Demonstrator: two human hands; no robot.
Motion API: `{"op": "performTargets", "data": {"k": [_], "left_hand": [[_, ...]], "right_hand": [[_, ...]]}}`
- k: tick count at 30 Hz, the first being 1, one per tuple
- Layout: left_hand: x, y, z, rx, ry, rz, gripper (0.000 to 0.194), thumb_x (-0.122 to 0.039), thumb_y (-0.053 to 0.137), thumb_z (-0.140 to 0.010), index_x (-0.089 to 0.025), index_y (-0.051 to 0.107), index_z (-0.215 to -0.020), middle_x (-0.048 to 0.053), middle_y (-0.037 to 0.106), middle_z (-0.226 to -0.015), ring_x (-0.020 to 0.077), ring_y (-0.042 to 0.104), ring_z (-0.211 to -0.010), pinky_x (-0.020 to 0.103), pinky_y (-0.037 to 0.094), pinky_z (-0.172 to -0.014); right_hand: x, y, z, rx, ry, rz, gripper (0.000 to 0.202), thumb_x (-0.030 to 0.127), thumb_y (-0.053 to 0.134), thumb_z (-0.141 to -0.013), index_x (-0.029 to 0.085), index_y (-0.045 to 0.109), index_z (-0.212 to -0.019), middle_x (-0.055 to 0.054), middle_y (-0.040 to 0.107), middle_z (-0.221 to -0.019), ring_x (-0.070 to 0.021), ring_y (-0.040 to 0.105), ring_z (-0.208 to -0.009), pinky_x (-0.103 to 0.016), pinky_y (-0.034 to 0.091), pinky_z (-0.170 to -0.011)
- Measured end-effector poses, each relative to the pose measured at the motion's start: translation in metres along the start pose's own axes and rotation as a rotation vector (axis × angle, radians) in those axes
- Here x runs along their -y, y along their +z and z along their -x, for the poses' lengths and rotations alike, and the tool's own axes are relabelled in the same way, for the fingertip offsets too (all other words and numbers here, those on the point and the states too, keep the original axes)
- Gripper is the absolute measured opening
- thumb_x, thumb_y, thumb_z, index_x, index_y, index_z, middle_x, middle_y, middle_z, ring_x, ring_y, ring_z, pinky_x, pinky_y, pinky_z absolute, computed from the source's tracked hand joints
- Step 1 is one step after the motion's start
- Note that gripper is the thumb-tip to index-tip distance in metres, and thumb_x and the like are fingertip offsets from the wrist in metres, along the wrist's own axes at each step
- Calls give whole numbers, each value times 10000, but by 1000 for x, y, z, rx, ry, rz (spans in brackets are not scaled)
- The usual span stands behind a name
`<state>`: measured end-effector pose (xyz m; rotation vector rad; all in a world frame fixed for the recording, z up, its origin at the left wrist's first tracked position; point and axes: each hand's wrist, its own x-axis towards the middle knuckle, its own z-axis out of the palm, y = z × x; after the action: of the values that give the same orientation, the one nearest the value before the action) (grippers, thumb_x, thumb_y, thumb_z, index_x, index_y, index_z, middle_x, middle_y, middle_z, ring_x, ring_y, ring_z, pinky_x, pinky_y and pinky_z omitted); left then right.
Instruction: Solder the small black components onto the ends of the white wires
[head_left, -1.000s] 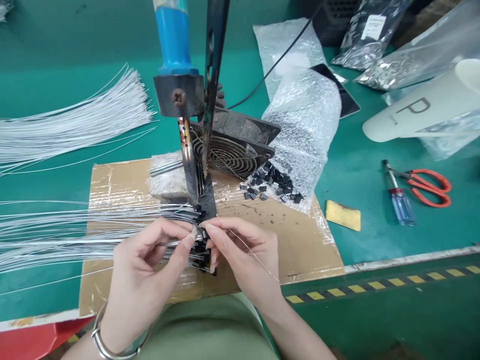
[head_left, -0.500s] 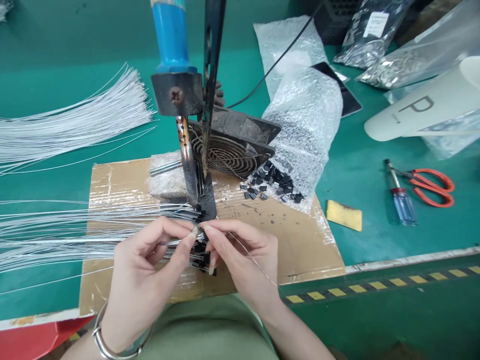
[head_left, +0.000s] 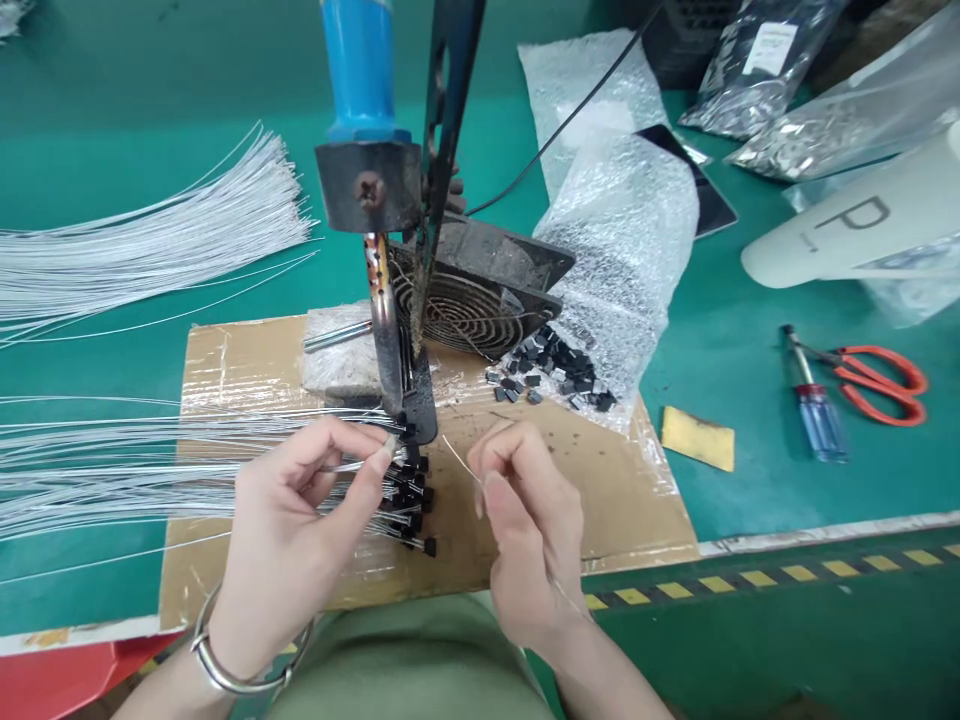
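Note:
My left hand (head_left: 307,530) is pinched at thumb and forefinger near the wires' tips; the small piece between them is too hidden to name. Under and around it lie long white wires (head_left: 97,430), several ending in black connectors (head_left: 420,497). To its right, my right hand (head_left: 532,520) is closed on a thin wire (head_left: 460,457) whose free end points up and left. Just above the left fingertips, the soldering iron (head_left: 382,320) hangs in a stand, its tip pointing down at a black metal plate (head_left: 424,405).
A fan (head_left: 465,300) stands behind the iron. Loose black pieces (head_left: 562,365) lie by bubble wrap (head_left: 622,240). Cardboard (head_left: 600,480) covers the table's front. To the right are a yellow sponge (head_left: 697,438), screwdriver (head_left: 821,420), red-handled pliers (head_left: 885,385) and white cup (head_left: 825,235).
My right hand has moved right, away from my left hand, with the thin wire in its fingers. Black connectors between the hands have come into view. The whole view has shifted slightly.

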<state>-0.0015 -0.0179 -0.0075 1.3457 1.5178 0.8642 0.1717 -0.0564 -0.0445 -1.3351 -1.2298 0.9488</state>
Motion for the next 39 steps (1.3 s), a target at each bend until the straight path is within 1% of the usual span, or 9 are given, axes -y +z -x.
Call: {"op": "performTargets", "data": {"k": [2, 5, 7, 9, 14, 20, 25, 33, 39], "left_hand": [[0, 0, -2, -7, 10, 8, 61, -218, 790, -865, -227, 769, -809, 7, 824, -902, 124, 754, -778, 160, 578, -691], [-2, 2, -5, -29, 24, 18, 56, -193, 789, -839, -221, 765, -797, 0, 820, -876, 111, 747, -748, 144, 571, -672], [-5, 3, -7, -39, 25, 15, 54, -197, 789, -828, -217, 764, -785, -3, 816, -851, 104, 734, -721, 135, 563, -655], [-8, 3, -8, -43, 26, 5, 68, -206, 789, -828, -215, 761, -766, -8, 808, -819, 92, 714, -690, 124, 546, -632], [-10, 3, -11, -62, 38, 14, 82, -191, 782, -828, -213, 751, -756, -16, 791, -800, 88, 705, -691, 124, 533, -629], [-8, 3, -15, -81, 46, -2, 82, -178, 774, -831, -213, 753, -760, -24, 745, -766, 88, 659, -649, 149, 496, -586], [-12, 2, -17, -75, 32, -20, 85, -198, 790, -821, -216, 744, -751, -27, 763, -774, 87, 622, -630, 165, 466, -569], [-13, 2, -17, -88, 47, -11, 89, -173, 778, -832, -234, 751, -773, -46, 761, -777, 76, 634, -637, 154, 461, -580], [-14, 1, -17, -97, 54, -2, 89, -175, 783, -833, -241, 760, -778, -44, 796, -846, 80, 680, -694, 145, 495, -622]], "right_hand": [[1, -2, -3, 25, -41, 23, 246, 174, 460, -1043, 235, 443, -805, 18, 479, -787, -150, 478, -697, -311, 399, -654], [4, -1, -6, 48, -57, -37, 197, 148, 534, -1025, 230, 524, -846, -37, 658, -1018, -186, 640, -963, -343, 510, -865], [6, 1, -8, 57, -37, -95, 182, 131, 595, -1011, 234, 564, -863, -47, 727, -1186, -201, 680, -1151, -362, 519, -1010], [8, 4, -10, 65, 2, -145, 193, 118, 629, -1001, 241, 586, -859, -35, 765, -1242, -193, 710, -1200, -359, 524, -1068], [10, 8, -13, 65, 68, -202, 204, 114, 669, -975, 245, 609, -830, -33, 816, -1225, -188, 783, -1131, -342, 588, -1040], [9, 9, -18, 35, 96, -244, 217, 106, 695, -942, 243, 614, -795, -24, 835, -1198, -189, 794, -1131, -330, 596, -1053], [11, 10, -22, 26, 98, -268, 230, 60, 695, -912, 243, 630, -790, -9, 840, -1184, -171, 795, -1125, -297, 599, -1052], [13, 11, -23, 16, 96, -305, 229, 67, 704, -918, 244, 642, -787, 24, 842, -1176, -137, 800, -1104, -246, 598, -1044], [14, 12, -25, -3, 84, -295, 229, 59, 704, -905, 241, 644, -780, 26, 846, -1168, -128, 805, -1091, -229, 604, -1025]]}}
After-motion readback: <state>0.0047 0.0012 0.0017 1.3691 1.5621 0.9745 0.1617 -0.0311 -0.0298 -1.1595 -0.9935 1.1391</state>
